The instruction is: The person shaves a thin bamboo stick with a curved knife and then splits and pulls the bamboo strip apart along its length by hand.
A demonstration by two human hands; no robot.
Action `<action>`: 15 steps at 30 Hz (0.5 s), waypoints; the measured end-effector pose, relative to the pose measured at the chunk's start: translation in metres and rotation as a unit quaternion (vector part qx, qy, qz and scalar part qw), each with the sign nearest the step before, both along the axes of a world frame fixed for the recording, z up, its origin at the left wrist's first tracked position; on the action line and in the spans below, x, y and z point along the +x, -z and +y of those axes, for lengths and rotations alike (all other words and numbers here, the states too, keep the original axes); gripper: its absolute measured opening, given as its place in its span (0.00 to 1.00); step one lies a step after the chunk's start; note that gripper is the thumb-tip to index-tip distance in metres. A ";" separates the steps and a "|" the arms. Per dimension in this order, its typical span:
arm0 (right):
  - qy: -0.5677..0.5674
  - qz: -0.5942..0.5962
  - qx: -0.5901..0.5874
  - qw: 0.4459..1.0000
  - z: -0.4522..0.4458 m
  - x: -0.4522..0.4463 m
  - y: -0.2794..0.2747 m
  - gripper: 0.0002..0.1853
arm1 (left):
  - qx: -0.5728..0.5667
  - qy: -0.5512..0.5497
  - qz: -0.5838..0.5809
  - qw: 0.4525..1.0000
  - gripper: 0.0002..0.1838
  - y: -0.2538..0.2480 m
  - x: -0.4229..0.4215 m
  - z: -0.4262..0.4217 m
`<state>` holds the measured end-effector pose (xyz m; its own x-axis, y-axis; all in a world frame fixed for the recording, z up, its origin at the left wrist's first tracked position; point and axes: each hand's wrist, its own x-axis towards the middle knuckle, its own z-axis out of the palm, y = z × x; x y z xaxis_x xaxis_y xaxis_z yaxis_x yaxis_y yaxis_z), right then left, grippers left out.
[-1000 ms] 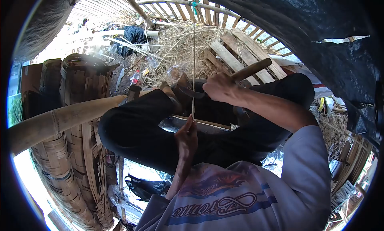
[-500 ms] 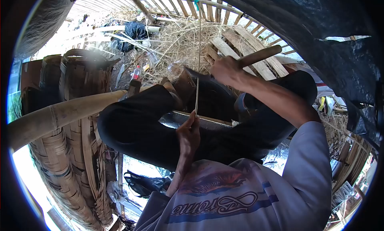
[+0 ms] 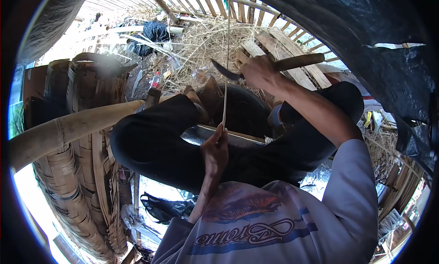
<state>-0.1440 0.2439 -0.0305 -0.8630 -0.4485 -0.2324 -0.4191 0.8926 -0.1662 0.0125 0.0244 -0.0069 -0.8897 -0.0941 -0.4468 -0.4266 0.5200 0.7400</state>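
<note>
Left hand (image 3: 216, 147), closed in a pinch, grips the near part of a slender pale strip (image 3: 226, 99), probably bamboo, which runs straight toward the far slatted fence (image 3: 247, 10). Right hand (image 3: 258, 74), wrapped tightly around the wooden handle of a curved knife (image 3: 220, 69), holds the blade across the strip's line; whether the two touch cannot be told. The strip is already narrow along its visible length, suggesting that splitting is done and trimming under way; how much trimming is left cannot be judged. Beyond lie straw (image 3: 206, 46) and, at left, a thick bamboo pole (image 3: 77, 124).
</note>
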 end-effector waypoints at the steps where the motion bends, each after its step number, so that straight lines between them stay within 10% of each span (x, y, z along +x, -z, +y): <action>1: 0.053 0.014 -0.010 0.998 0.002 -0.002 0.011 0.06 | -0.017 0.025 -0.001 1.000 0.18 -0.002 -0.002 0.001; 15: -0.113 -0.062 0.095 0.987 -0.028 0.032 -0.006 0.06 | -0.019 0.024 0.070 0.997 0.17 0.016 0.003 -0.005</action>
<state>-0.1122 0.2161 -0.0242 -0.7063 -0.5640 -0.4277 -0.5973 0.7992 -0.0675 0.0150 0.0194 -0.0234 -0.9467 -0.0636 -0.3158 -0.2949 0.5660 0.7699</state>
